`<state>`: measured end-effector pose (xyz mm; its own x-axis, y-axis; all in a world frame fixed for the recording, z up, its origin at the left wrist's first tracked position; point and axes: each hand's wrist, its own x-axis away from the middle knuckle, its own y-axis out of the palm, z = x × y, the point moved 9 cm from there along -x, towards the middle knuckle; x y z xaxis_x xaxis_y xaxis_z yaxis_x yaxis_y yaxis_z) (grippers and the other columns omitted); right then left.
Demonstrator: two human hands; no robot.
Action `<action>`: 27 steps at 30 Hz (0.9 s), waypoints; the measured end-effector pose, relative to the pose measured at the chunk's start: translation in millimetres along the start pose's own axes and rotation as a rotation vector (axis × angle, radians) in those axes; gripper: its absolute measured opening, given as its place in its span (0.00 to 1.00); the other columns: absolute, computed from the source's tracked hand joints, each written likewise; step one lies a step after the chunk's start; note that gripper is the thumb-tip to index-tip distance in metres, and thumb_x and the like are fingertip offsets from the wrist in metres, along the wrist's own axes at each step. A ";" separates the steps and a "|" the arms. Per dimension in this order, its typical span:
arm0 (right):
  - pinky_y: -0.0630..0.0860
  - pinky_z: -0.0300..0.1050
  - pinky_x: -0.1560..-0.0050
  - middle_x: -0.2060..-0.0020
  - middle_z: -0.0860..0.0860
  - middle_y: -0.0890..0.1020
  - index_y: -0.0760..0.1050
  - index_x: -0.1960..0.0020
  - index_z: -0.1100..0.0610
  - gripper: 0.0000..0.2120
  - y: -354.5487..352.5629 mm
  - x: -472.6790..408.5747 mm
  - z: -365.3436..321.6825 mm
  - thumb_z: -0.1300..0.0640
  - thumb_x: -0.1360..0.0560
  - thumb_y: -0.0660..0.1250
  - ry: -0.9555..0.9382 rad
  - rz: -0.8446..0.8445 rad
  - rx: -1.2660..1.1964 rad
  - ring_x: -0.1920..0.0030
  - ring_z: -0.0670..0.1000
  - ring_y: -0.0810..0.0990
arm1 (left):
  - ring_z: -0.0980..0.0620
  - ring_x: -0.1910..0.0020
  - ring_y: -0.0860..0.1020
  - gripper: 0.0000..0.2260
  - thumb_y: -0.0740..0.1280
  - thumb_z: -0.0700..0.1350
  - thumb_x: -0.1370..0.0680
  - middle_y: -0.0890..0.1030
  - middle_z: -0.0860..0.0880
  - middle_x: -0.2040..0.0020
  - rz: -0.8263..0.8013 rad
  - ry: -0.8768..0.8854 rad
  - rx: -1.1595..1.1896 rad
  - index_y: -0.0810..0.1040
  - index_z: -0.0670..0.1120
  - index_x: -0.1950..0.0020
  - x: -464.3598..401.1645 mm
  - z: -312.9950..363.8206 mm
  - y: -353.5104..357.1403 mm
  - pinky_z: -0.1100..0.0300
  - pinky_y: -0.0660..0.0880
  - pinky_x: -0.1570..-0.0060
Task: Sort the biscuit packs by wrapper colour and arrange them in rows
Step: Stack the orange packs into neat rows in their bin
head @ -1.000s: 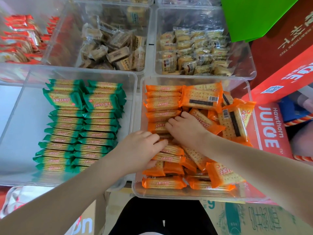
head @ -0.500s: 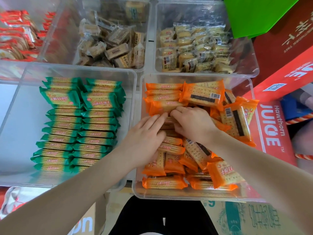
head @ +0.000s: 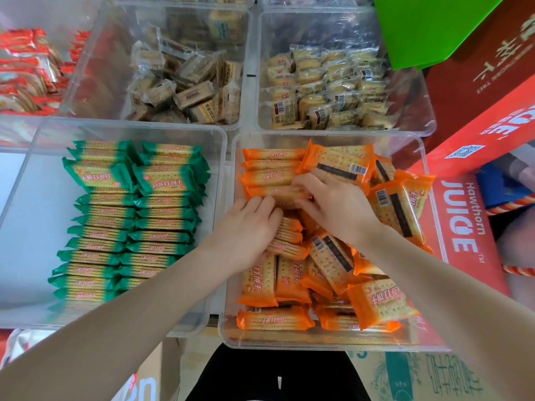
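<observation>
Since a second earlier, both hands had travelled up the orange bin [head: 417, 157] towards its far end. The left hand [head: 249, 227] lay with fingers bent over the orange packs [head: 272, 180] in the left-hand row, pressing on them. The right hand [head: 333, 204] curled its fingers round the end of one pack in that row. About four orange packs stood stacked on edge at the far end; the others, well over a dozen, lay jumbled behind the hands. The green packs [head: 101, 178] sat in the neighbouring green bin [head: 34, 198] in two neat rows of roughly a dozen each. Three more clear bins [head: 347, 30] of other snacks stood beyond, five bins in all.
</observation>
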<state>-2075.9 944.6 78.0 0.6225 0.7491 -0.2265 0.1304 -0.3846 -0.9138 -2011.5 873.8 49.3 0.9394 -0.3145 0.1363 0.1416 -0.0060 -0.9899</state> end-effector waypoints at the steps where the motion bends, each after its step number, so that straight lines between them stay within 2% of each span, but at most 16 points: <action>1: 0.71 0.41 0.78 0.56 0.53 0.78 0.76 0.45 0.58 0.14 -1.9 -0.9 0.8 0.54 0.29 0.69 -0.012 0.001 0.062 0.66 0.53 0.80 | 0.44 0.61 0.77 0.30 0.78 0.49 0.49 0.78 0.43 0.57 -0.005 0.001 -0.001 0.79 0.39 0.50 0.3 0.4 1.0 0.55 0.75 0.63; 3: 0.71 0.41 0.76 0.54 0.56 0.78 0.75 0.44 0.59 0.22 1.3 -2.7 2.5 0.57 0.36 0.77 -0.012 -0.044 0.140 0.64 0.55 0.80 | 0.44 0.60 0.78 0.29 0.77 0.49 0.49 0.78 0.44 0.57 -0.010 0.002 -0.002 0.79 0.39 0.50 1.0 0.2 2.1 0.55 0.75 0.61; 5: 0.74 0.43 0.72 0.53 0.57 0.78 0.76 0.45 0.61 0.26 4.6 -5.4 -1.4 0.58 0.40 0.79 -0.035 -0.054 0.201 0.61 0.57 0.80 | 0.44 0.61 0.79 0.29 0.76 0.49 0.48 0.79 0.44 0.57 -0.004 0.004 0.000 0.79 0.40 0.50 1.4 -0.1 1.5 0.56 0.75 0.61; 10: 0.77 0.46 0.68 0.55 0.57 0.79 0.78 0.46 0.61 0.25 7.3 -8.8 -6.4 0.63 0.41 0.79 -0.071 -0.015 0.347 0.60 0.57 0.80 | 0.44 0.62 0.80 0.28 0.75 0.47 0.48 0.80 0.44 0.57 -0.023 0.005 0.032 0.79 0.39 0.50 1.8 1.3 1.8 0.55 0.77 0.59; 14: 0.76 0.47 0.66 0.53 0.58 0.79 0.78 0.47 0.61 0.27 11.0 -9.4 -0.6 0.54 0.42 0.79 -0.011 -0.065 0.378 0.59 0.58 0.79 | 0.45 0.62 0.80 0.29 0.76 0.48 0.50 0.80 0.45 0.58 -0.032 -0.001 0.025 0.80 0.40 0.51 2.5 0.9 -0.1 0.57 0.75 0.62; 18: 0.75 0.46 0.64 0.56 0.57 0.79 0.78 0.50 0.59 0.22 7.6 -10.2 7.4 0.53 0.41 0.78 0.059 -0.081 0.392 0.60 0.58 0.78 | 0.46 0.62 0.80 0.33 0.78 0.51 0.51 0.79 0.45 0.57 -0.101 0.002 0.025 0.79 0.42 0.49 2.9 -2.4 5.8 0.56 0.75 0.62; 23: 0.76 0.49 0.59 0.55 0.54 0.79 0.74 0.46 0.58 0.21 -0.5 0.9 24.5 0.52 0.34 0.76 0.217 -0.062 0.293 0.56 0.58 0.79 | 0.43 0.48 0.80 0.36 0.80 0.52 0.53 0.80 0.39 0.45 -0.130 0.075 -0.012 0.79 0.44 0.47 11.2 2.8 3.1 0.50 0.75 0.48; 25: 0.75 0.49 0.59 0.58 0.53 0.79 0.73 0.50 0.58 0.16 -4.4 1.3 25.6 0.55 0.32 0.74 0.227 -0.052 0.200 0.56 0.57 0.79 | 0.40 0.41 0.76 0.37 0.80 0.53 0.54 0.76 0.36 0.39 -0.157 0.118 -0.023 0.79 0.45 0.46 17.6 8.1 3.2 0.46 0.73 0.43; 27: 0.74 0.47 0.63 0.63 0.52 0.79 0.74 0.56 0.59 0.12 -12.6 1.6 15.5 0.58 0.34 0.75 0.124 0.013 0.182 0.61 0.56 0.79 | 0.40 0.39 0.75 0.40 0.79 0.56 0.53 0.74 0.35 0.37 -0.185 0.130 -0.009 0.77 0.46 0.44 22.7 9.0 6.5 0.46 0.71 0.40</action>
<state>-2088.6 959.0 83.9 0.7150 0.6683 -0.2054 -0.0126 -0.2815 -0.9595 -1986.5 875.1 46.3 0.8494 -0.4268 0.3104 0.3047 -0.0836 -0.9488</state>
